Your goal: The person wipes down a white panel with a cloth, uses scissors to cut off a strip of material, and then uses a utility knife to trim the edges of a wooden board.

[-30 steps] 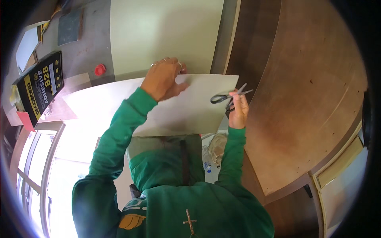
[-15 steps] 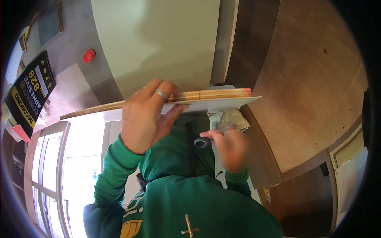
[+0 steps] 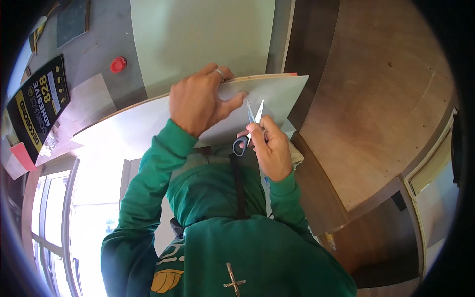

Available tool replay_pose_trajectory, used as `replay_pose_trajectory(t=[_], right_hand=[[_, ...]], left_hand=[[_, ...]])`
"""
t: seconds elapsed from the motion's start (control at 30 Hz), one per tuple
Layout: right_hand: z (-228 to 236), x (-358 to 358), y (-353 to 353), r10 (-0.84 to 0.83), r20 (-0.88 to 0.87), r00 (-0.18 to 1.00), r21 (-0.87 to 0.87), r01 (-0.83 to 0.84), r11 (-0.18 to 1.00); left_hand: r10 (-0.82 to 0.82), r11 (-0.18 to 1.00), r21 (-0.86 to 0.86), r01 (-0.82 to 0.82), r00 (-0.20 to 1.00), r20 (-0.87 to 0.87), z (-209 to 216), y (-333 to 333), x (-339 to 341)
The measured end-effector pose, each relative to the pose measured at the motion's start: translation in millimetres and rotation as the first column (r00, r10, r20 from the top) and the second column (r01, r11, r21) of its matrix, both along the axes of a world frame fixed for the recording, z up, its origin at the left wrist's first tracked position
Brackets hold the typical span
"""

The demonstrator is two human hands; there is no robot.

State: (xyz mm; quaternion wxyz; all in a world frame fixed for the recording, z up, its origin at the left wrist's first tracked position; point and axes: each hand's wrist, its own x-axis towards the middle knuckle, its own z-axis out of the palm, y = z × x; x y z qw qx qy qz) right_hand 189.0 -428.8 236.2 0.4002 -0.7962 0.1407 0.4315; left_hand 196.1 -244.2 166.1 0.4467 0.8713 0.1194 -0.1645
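Note:
My left hand [image 3: 200,99] grips the upper edge of a white-faced board [image 3: 148,116], fingers over the edge and thumb against the pale face. The board is tilted, with a thin wooden edge and a reddish mark at its right end. In my right hand [image 3: 273,151] is a pair of scissors [image 3: 256,111] with dark handles. Their blades are spread apart, pointing up in front of the board's face, close to my left thumb. I cannot tell whether the tips touch the board.
A pale green panel [image 3: 203,39] lies beyond the board. A red cap [image 3: 118,65] and a black adhesive can [image 3: 37,106] sit on the left. To the right stands a large brown wooden panel [image 3: 376,99] with dark edging. A bright glazed door [image 3: 52,213] is at lower left.
My right hand has come up with the scissors to the board, and their blades now show spread. The board has tilted so more of its white face shows; my left hand still holds it.

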Motion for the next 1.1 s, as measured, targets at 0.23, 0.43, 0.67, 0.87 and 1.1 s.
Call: replay_pose_trajectory(t=[0.23,0.43,0.67,0.87,1.1], right_hand=[[-20.8,23.2,9.7,0.174,0.075,0.982,-0.157,-0.161,0.975],[-32.7,36.6,10.6,0.242,0.077,0.967,-0.245,-0.217,0.945],[-52.2,56.1,15.2,0.322,0.064,0.944,-0.31,-0.288,0.906],[-67.8,74.8,26.7,0.395,0.004,0.919,-0.342,-0.37,0.864],[-82.8,76.8,31.7,0.16,-0.056,0.986,-0.07,-0.164,0.984]], left_hand=[[-0.01,0.997,-0.077,0.014,0.999,0.047,-33.3,11.5,4.9],[-0.018,0.996,-0.083,0.02,0.999,0.035,-51.9,12.2,11.8],[0.008,0.994,-0.108,-0.005,1.0,0.026,-85.9,17.7,15.8],[0.039,0.995,-0.093,-0.038,0.999,0.01,-106.0,24.8,18.5],[0.17,0.964,0.097,-0.249,0.851,0.496,-92.3,34.7,14.1]])
